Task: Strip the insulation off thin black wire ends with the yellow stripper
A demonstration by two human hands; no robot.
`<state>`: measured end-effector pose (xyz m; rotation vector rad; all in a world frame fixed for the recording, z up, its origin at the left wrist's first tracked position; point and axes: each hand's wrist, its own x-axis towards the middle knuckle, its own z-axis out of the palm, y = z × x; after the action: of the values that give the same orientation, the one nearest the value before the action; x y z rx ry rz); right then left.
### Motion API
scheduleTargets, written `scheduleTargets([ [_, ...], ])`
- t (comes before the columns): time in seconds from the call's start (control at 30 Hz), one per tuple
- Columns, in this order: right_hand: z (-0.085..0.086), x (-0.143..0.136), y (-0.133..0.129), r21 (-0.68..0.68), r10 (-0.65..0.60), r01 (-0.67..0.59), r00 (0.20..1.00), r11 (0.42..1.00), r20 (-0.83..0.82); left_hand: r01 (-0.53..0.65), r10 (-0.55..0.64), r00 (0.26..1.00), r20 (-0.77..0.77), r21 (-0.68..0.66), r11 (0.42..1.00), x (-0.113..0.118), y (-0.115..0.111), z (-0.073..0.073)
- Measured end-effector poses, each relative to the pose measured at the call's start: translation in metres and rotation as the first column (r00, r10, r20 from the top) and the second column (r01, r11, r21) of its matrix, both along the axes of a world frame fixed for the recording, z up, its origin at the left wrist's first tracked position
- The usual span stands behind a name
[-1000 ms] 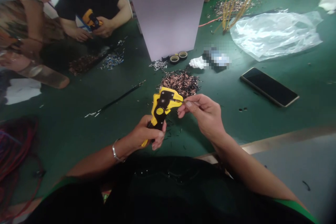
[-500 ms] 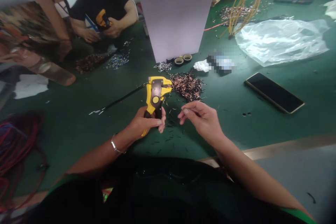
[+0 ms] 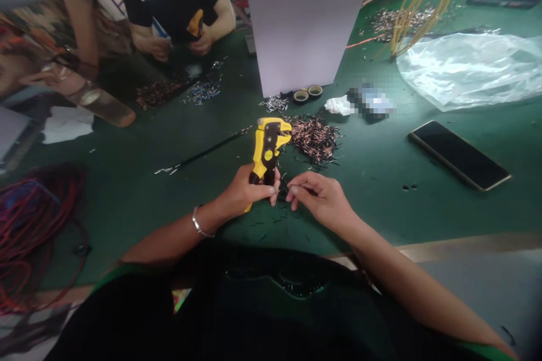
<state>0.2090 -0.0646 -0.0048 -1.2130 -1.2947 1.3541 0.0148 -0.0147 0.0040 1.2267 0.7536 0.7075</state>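
My left hand (image 3: pixel 254 185) is wrapped round the handles of a yellow and black wire stripper (image 3: pixel 269 149), which stands upright with its jaws facing right. Just to the right, my right hand (image 3: pixel 319 194) is closed in a pinch of thumb and forefinger. Whatever is between those fingertips is too small to make out. Beyond the tool's jaws lies a heap of short black wire pieces with copper-coloured ends (image 3: pixel 315 138). Small dark scraps (image 3: pixel 275 220) are scattered on the green table below the hands.
A thin black wire bundle (image 3: pixel 203 153) lies to the left, and red cables (image 3: pixel 38 225) are coiled farther left. A phone (image 3: pixel 460 153) and plastic bag (image 3: pixel 474 70) are at right. A pale upright panel (image 3: pixel 307 22) stands ahead; a co-worker's hands (image 3: pixel 201 42) are beyond, left.
The view has shifted, so the table's things appear farther right. My right hand has come closer to my left hand and the wire stripper. My left hand keeps its grip.
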Motion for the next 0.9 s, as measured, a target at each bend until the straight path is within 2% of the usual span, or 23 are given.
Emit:
scheduleTargets([
  [0.3,0.001,0.002,0.001,-0.025,0.023,-0.025,0.997,0.999,-0.068,0.031,-0.019,0.997,0.078,-0.154,0.988,0.004,0.000,0.001],
  [0.47,0.000,0.003,0.003,-0.037,0.064,-0.068,0.994,0.997,-0.089,0.027,-0.008,0.995,0.100,-0.188,0.982,0.005,0.000,0.004],
  [0.6,0.002,0.004,0.004,-0.046,0.079,-0.084,0.992,0.995,-0.102,0.045,-0.024,0.993,0.117,-0.187,0.981,0.005,0.000,0.007],
  [0.77,0.001,0.009,0.008,-0.021,0.012,-0.015,0.987,1.000,-0.161,0.063,-0.044,0.992,0.114,-0.168,0.984,0.004,0.002,0.007],
  [0.9,-0.002,0.012,0.012,-0.008,-0.039,0.038,0.975,0.999,-0.217,0.002,0.003,0.998,0.060,-0.084,0.996,0.002,0.008,0.005],
])
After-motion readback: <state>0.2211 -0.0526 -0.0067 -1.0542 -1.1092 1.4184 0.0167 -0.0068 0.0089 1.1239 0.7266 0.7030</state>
